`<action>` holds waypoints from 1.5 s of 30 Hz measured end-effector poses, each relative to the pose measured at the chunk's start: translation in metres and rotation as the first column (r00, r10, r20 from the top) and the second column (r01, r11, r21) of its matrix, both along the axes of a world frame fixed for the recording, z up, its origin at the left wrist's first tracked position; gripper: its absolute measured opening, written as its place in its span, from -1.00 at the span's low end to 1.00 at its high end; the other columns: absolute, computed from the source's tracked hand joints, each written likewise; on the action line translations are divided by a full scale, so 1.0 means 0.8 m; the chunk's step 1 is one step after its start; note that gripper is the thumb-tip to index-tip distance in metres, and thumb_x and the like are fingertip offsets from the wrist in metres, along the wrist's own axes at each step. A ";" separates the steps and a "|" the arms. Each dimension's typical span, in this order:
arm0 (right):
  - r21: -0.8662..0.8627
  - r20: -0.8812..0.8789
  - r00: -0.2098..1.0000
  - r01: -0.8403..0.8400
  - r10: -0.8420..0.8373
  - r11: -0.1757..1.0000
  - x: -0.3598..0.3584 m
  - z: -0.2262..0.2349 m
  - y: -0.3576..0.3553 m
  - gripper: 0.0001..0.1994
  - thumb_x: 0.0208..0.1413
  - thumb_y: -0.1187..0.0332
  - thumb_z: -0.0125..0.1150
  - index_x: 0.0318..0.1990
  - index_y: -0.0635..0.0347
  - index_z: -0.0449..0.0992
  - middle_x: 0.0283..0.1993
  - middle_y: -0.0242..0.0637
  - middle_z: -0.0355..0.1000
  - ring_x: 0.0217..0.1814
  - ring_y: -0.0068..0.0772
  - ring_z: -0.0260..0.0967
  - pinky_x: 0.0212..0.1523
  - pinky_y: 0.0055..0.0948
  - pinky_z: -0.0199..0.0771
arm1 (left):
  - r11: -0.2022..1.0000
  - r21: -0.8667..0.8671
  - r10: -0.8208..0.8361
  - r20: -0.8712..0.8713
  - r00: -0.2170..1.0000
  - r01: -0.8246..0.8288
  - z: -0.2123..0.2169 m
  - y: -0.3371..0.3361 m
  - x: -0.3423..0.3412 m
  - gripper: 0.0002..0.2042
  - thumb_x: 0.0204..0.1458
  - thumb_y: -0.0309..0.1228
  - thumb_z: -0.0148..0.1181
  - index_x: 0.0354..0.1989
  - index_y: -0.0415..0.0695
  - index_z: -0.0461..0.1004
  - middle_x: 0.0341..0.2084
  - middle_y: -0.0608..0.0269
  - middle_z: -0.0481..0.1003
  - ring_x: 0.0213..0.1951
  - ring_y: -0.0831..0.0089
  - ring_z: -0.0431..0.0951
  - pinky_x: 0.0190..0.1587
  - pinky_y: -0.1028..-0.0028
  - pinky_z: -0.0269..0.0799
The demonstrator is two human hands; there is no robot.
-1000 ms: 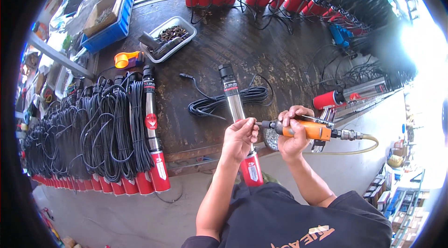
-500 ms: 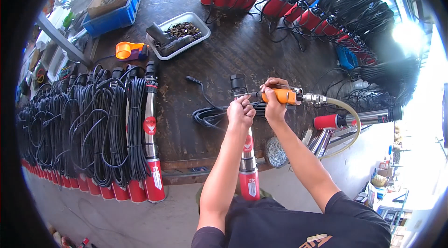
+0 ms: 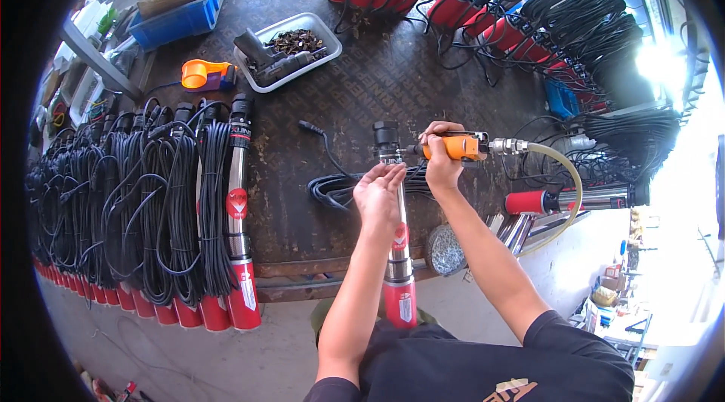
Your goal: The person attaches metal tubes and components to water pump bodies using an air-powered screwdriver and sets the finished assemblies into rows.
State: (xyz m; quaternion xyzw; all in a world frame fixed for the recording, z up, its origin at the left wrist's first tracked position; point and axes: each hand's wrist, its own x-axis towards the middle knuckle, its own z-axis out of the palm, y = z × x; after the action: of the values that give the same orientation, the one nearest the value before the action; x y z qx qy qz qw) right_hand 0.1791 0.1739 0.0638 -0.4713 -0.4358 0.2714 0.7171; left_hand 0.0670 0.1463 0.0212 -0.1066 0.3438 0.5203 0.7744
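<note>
Right hand [image 3: 443, 162] fingers clamped the driver [image 3: 458, 148]! Left hand [image 3: 378, 192] fingers bunched against the pump [image 3: 400, 236], grip impossible to tell.

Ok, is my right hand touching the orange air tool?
Touching. The head view shows the right hand wrapped around the body of the orange air tool, with no gap between them.

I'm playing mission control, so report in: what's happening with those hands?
Left hand at red-and-steel tube. Right hand gripping orange tool, tip near tube's capped end. Black cable bundled alongside.
</note>
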 end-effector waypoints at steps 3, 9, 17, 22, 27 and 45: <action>0.014 -0.069 0.998 0.012 -0.011 1.000 0.001 -0.005 0.003 -0.81 0.06 0.67 0.06 -0.21 0.19 0.36 -0.27 -0.25 0.45 -0.34 -0.46 0.42 -0.24 -0.44 0.51 | 0.999 -0.040 -0.015 0.013 1.000 0.015 0.000 -0.003 -0.012 -0.84 0.33 -0.60 -0.27 -0.04 -0.36 0.25 -0.13 -0.30 0.51 -0.10 -0.10 0.64 -0.02 0.12 0.67; 0.031 -0.045 0.999 -0.021 0.022 0.999 -0.009 -0.010 0.010 -0.78 0.04 0.71 0.08 -0.21 0.19 0.36 -0.29 -0.26 0.44 -0.34 -0.49 0.42 -0.27 -0.50 0.51 | 0.998 0.047 -0.029 -0.133 0.991 0.036 -0.009 -0.005 -0.009 -0.82 0.42 -0.42 -0.26 0.01 -0.28 0.16 -0.14 -0.25 0.52 -0.20 0.05 0.67 -0.14 0.26 0.71; 0.018 -0.149 0.987 0.067 -0.064 0.998 -0.017 0.042 -0.026 -0.74 0.05 0.67 0.04 -0.10 0.23 0.43 -0.23 -0.21 0.43 -0.29 -0.42 0.39 -0.11 -0.38 0.47 | 0.970 -0.053 -0.221 0.199 0.955 0.236 -0.040 0.006 -0.012 -0.87 0.27 -0.40 0.16 -0.24 -0.21 0.52 -0.42 0.24 0.55 -0.42 0.47 0.56 -0.35 0.54 0.58; 0.061 -0.262 0.964 -0.026 0.041 0.998 -0.024 0.067 -0.058 -0.71 0.03 0.69 0.02 -0.08 0.23 0.38 -0.26 -0.21 0.43 -0.28 -0.39 0.40 -0.07 -0.35 0.47 | 0.956 0.067 -0.286 0.423 0.860 0.286 -0.017 0.001 -0.012 -0.85 0.27 -0.42 0.14 -0.18 -0.27 0.52 -0.41 0.22 0.56 -0.41 0.50 0.53 -0.39 0.59 0.51; 0.068 -0.257 0.966 -0.002 0.020 0.998 -0.018 0.071 -0.059 -0.70 0.02 0.69 -0.01 -0.07 0.23 0.38 -0.23 -0.19 0.43 -0.30 -0.41 0.37 -0.06 -0.31 0.46 | 0.963 0.022 -0.252 0.414 0.875 0.267 0.000 -0.003 -0.006 -0.85 0.27 -0.42 0.14 -0.19 -0.26 0.54 -0.41 0.19 0.59 -0.43 0.48 0.57 -0.43 0.61 0.50; -0.102 0.027 0.999 -0.042 0.045 0.994 0.006 0.014 -0.005 -0.79 0.11 0.63 0.08 -0.12 0.18 0.37 -0.24 -0.31 0.44 -0.26 -0.49 0.44 -0.14 -0.46 0.51 | 0.972 -0.168 -0.051 0.520 0.852 0.161 -0.026 0.036 0.035 -0.85 0.31 -0.47 -0.14 -0.16 -0.28 0.36 -0.60 0.45 0.26 -0.69 0.66 0.12 -0.68 0.62 0.05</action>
State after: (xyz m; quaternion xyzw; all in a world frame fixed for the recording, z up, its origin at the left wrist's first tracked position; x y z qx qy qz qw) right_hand 0.1837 0.1702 0.0753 -0.5014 -0.4418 0.3019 0.6798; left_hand 0.0954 0.1752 0.0005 -0.3012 0.1827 0.3910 0.8503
